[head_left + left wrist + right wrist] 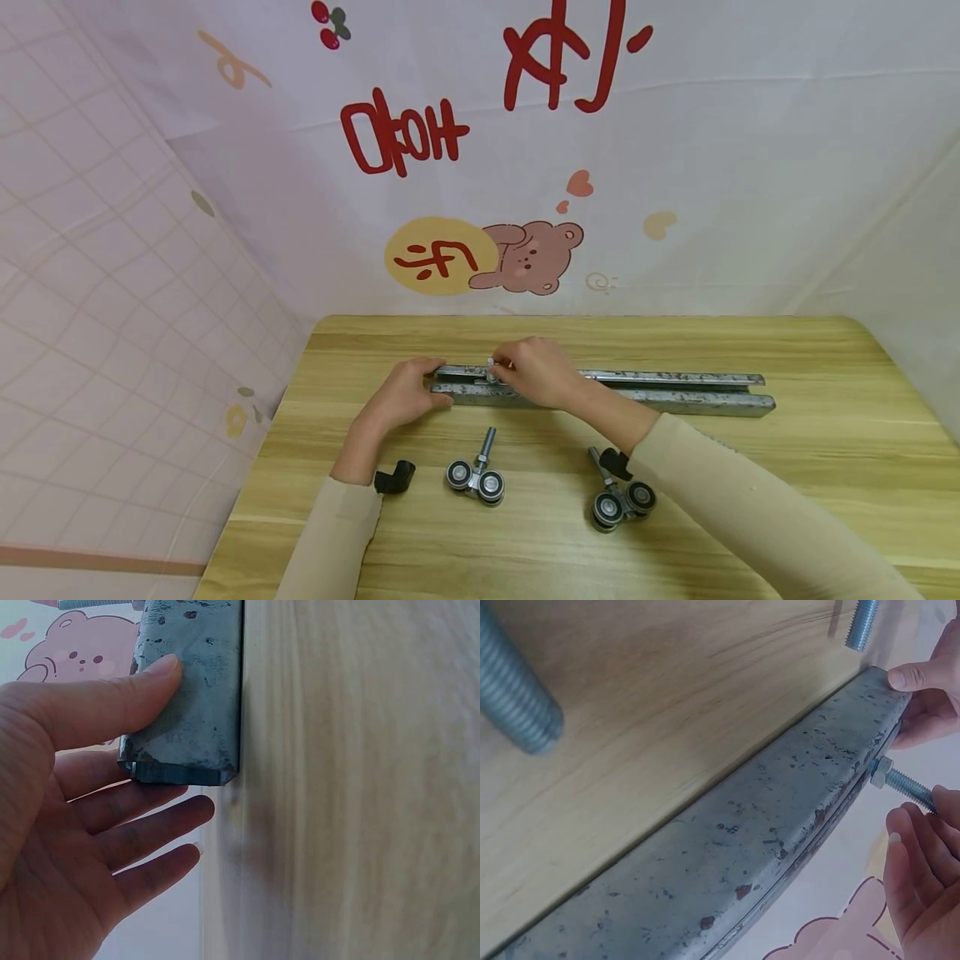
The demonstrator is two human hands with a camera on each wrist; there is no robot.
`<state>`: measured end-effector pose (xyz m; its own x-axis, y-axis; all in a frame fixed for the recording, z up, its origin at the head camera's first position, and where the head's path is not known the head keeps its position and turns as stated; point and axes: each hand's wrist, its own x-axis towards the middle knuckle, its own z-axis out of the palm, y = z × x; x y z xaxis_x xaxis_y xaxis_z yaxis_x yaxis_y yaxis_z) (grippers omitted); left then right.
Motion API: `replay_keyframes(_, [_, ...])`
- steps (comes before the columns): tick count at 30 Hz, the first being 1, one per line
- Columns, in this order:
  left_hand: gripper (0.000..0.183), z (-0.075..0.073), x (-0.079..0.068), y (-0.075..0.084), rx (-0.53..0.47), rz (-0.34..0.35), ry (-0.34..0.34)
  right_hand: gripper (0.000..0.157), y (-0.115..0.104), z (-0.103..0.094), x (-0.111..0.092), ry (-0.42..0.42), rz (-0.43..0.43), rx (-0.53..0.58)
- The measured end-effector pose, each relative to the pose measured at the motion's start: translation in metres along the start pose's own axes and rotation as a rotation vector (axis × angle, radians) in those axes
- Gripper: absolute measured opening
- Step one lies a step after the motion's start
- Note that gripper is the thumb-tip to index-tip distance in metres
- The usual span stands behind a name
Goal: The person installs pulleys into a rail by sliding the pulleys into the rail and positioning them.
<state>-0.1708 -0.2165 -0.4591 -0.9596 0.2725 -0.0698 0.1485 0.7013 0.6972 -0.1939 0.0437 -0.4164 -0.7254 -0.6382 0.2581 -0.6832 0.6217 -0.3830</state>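
A long galvanised steel track (697, 404) with a slot along its top lies across the table. My left hand (405, 392) grips its left end; in the left wrist view the thumb (154, 679) presses one side and some fingers lie against the other, the lower fingers free. A threaded bolt (911, 787) with a nut (883, 772) stands out of the slot near that end. My right hand (543, 371) pinches this bolt by its outer end. Whatever the bolt joins inside the track is hidden.
Two roller trolleys with bolts lie in front of the track: the left roller trolley (491, 485) and the right roller trolley (607, 507), close to my right forearm. The wooden table (525, 550) meets a printed cloth backdrop (750, 208) behind the track.
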Motion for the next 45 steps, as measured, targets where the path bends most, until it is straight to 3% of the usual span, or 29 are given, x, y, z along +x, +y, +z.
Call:
replay_keyframes(6, [0.070, 0.000, 0.000, 0.001, 0.009, -0.007, -0.006, 0.015, -0.003, -0.008, -0.001, -0.023, 0.031, 0.047])
replay_keyframes(17, [0.071, -0.001, -0.001, 0.003, 0.001, -0.021, -0.015, 0.023, -0.002, -0.033, -0.010, 0.066, 0.003, 0.077])
replay_keyframes(26, [0.071, -0.001, -0.002, 0.004, 0.012, -0.014, -0.014, 0.037, 0.004, -0.056, -0.040, 0.107, 0.002, 0.039])
replay_keyframes(31, [0.071, 0.000, -0.002, 0.004, 0.006, -0.013, -0.015, 0.043, 0.013, -0.063, -0.060, 0.123, -0.041, -0.036])
replay_keyframes(37, [0.070, 0.000, -0.002, 0.004, 0.010, -0.010, -0.010, 0.054, 0.022, -0.064, -0.087, 0.075, -0.105, -0.115])
replay_keyframes(45, [0.071, 0.000, -0.003, 0.002, 0.007, -0.015, -0.009, 0.063, 0.027, -0.055, -0.121, -0.078, -0.099, -0.105])
